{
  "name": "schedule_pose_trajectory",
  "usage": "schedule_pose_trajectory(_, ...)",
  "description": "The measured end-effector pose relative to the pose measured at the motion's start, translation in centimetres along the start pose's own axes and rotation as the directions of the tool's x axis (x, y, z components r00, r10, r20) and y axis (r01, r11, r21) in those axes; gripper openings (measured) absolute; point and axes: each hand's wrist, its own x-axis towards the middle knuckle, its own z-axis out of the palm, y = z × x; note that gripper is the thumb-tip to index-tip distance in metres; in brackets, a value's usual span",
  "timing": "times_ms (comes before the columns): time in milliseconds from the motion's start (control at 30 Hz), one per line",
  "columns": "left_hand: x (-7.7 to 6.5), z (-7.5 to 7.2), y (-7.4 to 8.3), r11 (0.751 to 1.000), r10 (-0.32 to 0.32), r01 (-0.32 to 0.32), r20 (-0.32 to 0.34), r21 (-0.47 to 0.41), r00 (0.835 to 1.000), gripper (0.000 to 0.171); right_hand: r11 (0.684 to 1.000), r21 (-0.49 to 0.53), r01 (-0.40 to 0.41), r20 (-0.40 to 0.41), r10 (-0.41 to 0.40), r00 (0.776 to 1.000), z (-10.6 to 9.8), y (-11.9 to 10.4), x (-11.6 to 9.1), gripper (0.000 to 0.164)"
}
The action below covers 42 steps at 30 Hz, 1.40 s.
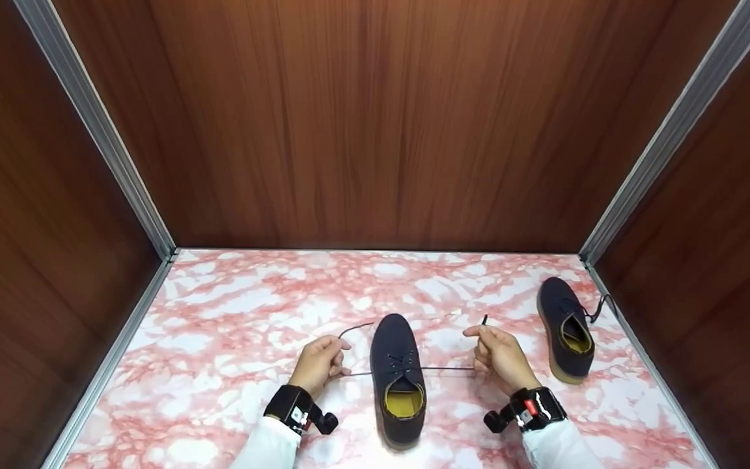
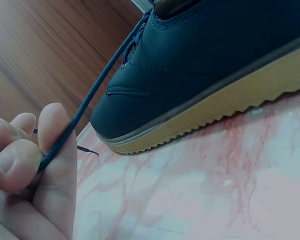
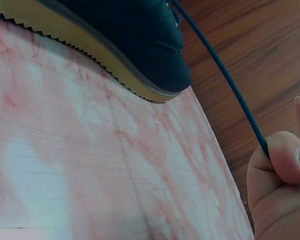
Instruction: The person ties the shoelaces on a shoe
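A dark navy shoe (image 1: 396, 342) with a yellow lining stands upright on the table, its toe pointing away from me. To its left, my left hand (image 1: 320, 362) pinches one end of the shoelace (image 1: 359, 374), and a loose tip curves up past the fingers. On the other side my right hand (image 1: 500, 355) grips the opposite lace end, with a short tip sticking up above the fingers. Both lace ends run out sideways, nearly straight, from the shoe's eyelets. In the left wrist view, the blue lace (image 2: 97, 82) passes between thumb and fingers. Neither hand touches the shoe.
A second navy shoe (image 1: 567, 329) stands at the right, its lace (image 1: 599, 307) trailing toward the side wall. The table (image 1: 219, 391) has a red and white marbled top. Brown wood panels (image 1: 362, 130) with grey metal edges enclose it at the back and sides.
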Motion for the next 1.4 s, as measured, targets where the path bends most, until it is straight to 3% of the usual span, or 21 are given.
schedule_pose_trajectory(167,-0.1,0.1,-0.2,1.0,-0.025,0.025,-0.027,-0.002,0.999,0.026,0.999,-0.03,-0.038,0.032,0.039,0.999,0.1,-0.2,-0.3,0.036)
schedule_pose_trajectory(333,-0.1,0.5,0.1,0.999,-0.034,0.034,-0.053,-0.012,0.998,0.031,0.986,-0.152,-0.06,0.074,0.072,0.995,0.4,-0.7,-0.2,0.043)
schedule_pose_trajectory(467,0.1,0.7,0.5,0.999,-0.035,0.035,-0.063,0.001,0.997,0.032,0.97,-0.233,-0.07,0.058,0.086,0.995,0.7,-1.2,0.3,0.042)
schedule_pose_trajectory(633,0.4,0.8,0.9,0.997,-0.064,0.068,-0.088,0.043,0.994,0.029,0.914,-0.396,-0.084,0.015,0.098,0.995,1.2,-1.4,0.9,0.04)
schedule_pose_trajectory(767,0.4,0.9,1.2,0.991,-0.089,0.098,-0.097,0.087,0.991,0.029,0.806,-0.589,-0.059,0.0,0.073,0.997,1.7,-1.4,1.3,0.037)
schedule_pose_trajectory(833,0.4,1.0,1.3,0.988,-0.099,0.109,-0.096,0.11,0.99,0.03,0.721,-0.692,-0.044,-0.012,0.049,0.999,1.9,-1.5,1.4,0.033)
schedule_pose_trajectory(933,0.3,1.0,1.3,0.982,-0.105,0.117,-0.09,0.146,0.99,0.029,0.558,-0.83,-0.017,-0.019,0.002,1.0,2.1,-1.7,1.4,0.026)
schedule_pose_trajectory(1000,0.2,1.0,1.3,0.977,-0.103,0.117,-0.083,0.178,0.991,0.029,0.483,-0.876,-0.011,-0.017,-0.009,1.0,2.2,-1.8,1.4,0.024)
schedule_pose_trajectory(1067,0.2,1.1,1.3,0.97,-0.104,0.117,-0.07,0.213,0.992,0.03,0.44,-0.898,-0.017,-0.021,-0.003,1.0,2.2,-2.0,1.3,0.026)
schedule_pose_trajectory(1200,0.2,1.2,1.3,0.954,-0.115,0.123,-0.045,0.273,0.992,0.033,0.418,-0.908,-0.028,-0.032,-0.002,1.0,2.1,-2.4,1.3,0.03)
schedule_pose_trajectory(1400,0.0,0.8,1.4,0.927,-0.106,0.108,-0.023,0.359,0.994,0.031,0.281,-0.958,0.047,0.004,-0.152,0.988,2.2,-3.0,1.3,0.042)
